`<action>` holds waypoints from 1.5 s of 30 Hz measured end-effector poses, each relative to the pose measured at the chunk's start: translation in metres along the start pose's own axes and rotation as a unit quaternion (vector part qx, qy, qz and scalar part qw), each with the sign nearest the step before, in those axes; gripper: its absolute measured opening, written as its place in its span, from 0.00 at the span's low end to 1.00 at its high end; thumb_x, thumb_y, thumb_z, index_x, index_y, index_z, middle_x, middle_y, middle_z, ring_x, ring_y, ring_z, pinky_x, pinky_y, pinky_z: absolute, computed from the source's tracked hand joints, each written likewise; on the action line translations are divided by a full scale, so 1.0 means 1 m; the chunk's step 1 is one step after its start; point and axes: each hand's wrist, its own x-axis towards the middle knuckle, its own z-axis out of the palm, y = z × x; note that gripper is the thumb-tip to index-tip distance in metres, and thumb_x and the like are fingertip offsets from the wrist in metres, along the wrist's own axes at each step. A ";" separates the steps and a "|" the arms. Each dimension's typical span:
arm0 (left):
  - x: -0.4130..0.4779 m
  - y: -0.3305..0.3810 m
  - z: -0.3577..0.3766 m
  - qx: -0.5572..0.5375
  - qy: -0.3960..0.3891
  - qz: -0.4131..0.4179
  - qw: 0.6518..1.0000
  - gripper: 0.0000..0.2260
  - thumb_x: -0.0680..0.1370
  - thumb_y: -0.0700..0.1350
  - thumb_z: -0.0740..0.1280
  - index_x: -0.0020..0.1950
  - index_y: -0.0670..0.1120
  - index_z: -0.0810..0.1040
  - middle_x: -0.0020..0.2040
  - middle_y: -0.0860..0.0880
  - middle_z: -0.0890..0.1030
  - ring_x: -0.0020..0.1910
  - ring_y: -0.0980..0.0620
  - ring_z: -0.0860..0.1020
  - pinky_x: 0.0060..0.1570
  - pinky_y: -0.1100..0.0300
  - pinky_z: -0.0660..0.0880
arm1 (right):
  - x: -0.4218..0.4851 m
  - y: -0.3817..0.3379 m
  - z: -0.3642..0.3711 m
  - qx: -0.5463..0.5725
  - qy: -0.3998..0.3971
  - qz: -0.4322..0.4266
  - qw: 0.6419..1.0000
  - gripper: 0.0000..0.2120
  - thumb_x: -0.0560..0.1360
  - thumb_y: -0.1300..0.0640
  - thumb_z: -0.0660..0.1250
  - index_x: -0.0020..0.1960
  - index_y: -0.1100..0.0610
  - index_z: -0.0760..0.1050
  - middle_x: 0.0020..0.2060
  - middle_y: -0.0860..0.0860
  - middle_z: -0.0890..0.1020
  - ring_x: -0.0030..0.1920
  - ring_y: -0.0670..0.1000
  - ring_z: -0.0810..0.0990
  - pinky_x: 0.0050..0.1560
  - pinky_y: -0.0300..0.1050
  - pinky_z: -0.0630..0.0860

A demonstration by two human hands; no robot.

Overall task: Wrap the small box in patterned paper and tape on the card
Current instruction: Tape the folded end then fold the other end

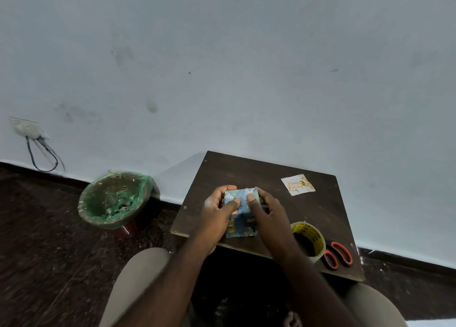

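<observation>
The small box (241, 215), covered in blue patterned paper, stands on the dark wooden table (249, 171) near its front edge. My left hand (217, 213) grips its left side, thumb pressing the top face. My right hand (265, 212) grips the right side, its thumb also on top, fingers curled behind the far edge. A white birthday card (298, 184) with gold lettering lies flat at the table's back right, apart from both hands. A roll of tape (307, 240) with a yellow printed core stands by my right wrist.
Scissors with orange handles (338, 254) lie at the table's front right corner. A bin lined with a green bag (116, 198) stands on the floor to the left. A pale wall rises behind the table, with a cable (40, 156) hanging at far left.
</observation>
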 end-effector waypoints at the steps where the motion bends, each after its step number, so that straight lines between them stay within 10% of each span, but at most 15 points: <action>1: 0.000 0.000 0.000 0.000 0.000 -0.001 1.000 0.10 0.78 0.38 0.69 0.54 0.53 0.81 0.50 0.46 0.85 0.44 0.50 0.84 0.40 0.56 0.80 | -0.001 0.002 -0.001 -0.002 -0.007 0.005 1.000 0.19 0.80 0.45 0.64 0.70 0.46 0.72 0.62 0.50 0.75 0.59 0.50 0.80 0.57 0.53 0.81; 17: 0.002 -0.002 0.001 0.013 0.002 0.003 1.000 0.11 0.78 0.39 0.70 0.53 0.55 0.80 0.50 0.47 0.85 0.45 0.49 0.84 0.46 0.50 0.82 | -0.010 -0.003 -0.005 0.014 0.009 0.016 1.000 0.13 0.84 0.50 0.58 0.66 0.48 0.75 0.58 0.48 0.75 0.57 0.48 0.79 0.56 0.48 0.79; 21: 0.001 0.000 0.000 0.017 0.007 0.002 1.000 0.10 0.78 0.40 0.70 0.53 0.55 0.81 0.50 0.48 0.84 0.45 0.50 0.84 0.42 0.54 0.80 | -0.002 -0.003 -0.002 -0.020 0.029 0.020 0.999 0.22 0.78 0.35 0.56 0.59 0.48 0.79 0.56 0.51 0.81 0.56 0.52 0.81 0.57 0.59 0.79; 27: 0.001 0.006 0.003 -0.012 0.004 -0.023 1.000 0.11 0.78 0.41 0.71 0.57 0.53 0.81 0.52 0.48 0.85 0.46 0.50 0.85 0.42 0.55 0.80 | 0.004 -0.009 0.003 -0.101 0.017 -0.012 0.995 0.21 0.80 0.46 0.66 0.72 0.44 0.68 0.59 0.47 0.70 0.53 0.43 0.76 0.52 0.39 0.77; 35: -0.002 0.014 -0.012 -0.162 -0.067 -0.065 0.982 0.17 0.80 0.31 0.62 0.67 0.42 0.77 0.60 0.42 0.82 0.50 0.51 0.83 0.43 0.62 0.80 | 0.002 -0.009 0.014 -0.115 0.042 0.008 0.992 0.21 0.81 0.46 0.61 0.73 0.45 0.65 0.60 0.49 0.68 0.62 0.51 0.74 0.61 0.55 0.78; 45: 0.008 0.018 0.013 0.047 0.124 -0.038 0.990 0.10 0.83 0.46 0.63 0.50 0.45 0.83 0.41 0.48 0.85 0.36 0.54 0.82 0.33 0.63 0.78 | 0.004 -0.006 0.015 -0.146 0.043 0.016 0.988 0.22 0.82 0.45 0.58 0.75 0.46 0.63 0.66 0.53 0.69 0.66 0.54 0.71 0.64 0.58 0.75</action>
